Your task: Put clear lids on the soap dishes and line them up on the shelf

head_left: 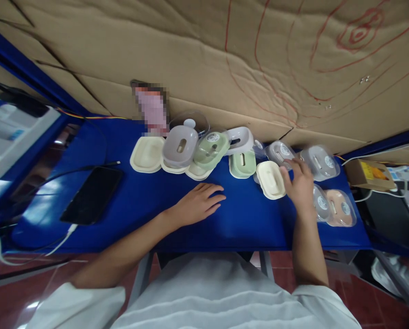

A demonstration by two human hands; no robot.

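Note:
My left hand (202,201) lies on the blue table, palm down with fingers stretched out, holding nothing. Further right, my right hand (299,185) hovers with its thumb apart from the bent fingers and nothing visible in its grasp. Just left of it is a cream soap dish (270,180). Beyond its fingertips stands a grey dish with a clear lid (280,151). Another clear-lidded grey dish (317,161) is to the right. Partly behind my wrist is a grey lidded dish (321,205), beside a peach lidded one (341,209).
More soap dishes line the back: a cream one (147,154), a mauve one (179,147), a green one under a clear lid (211,148) and a lilac one (240,139) over green. A phone (92,195) with a cable lies left. Cardboard (190,55) walls the back.

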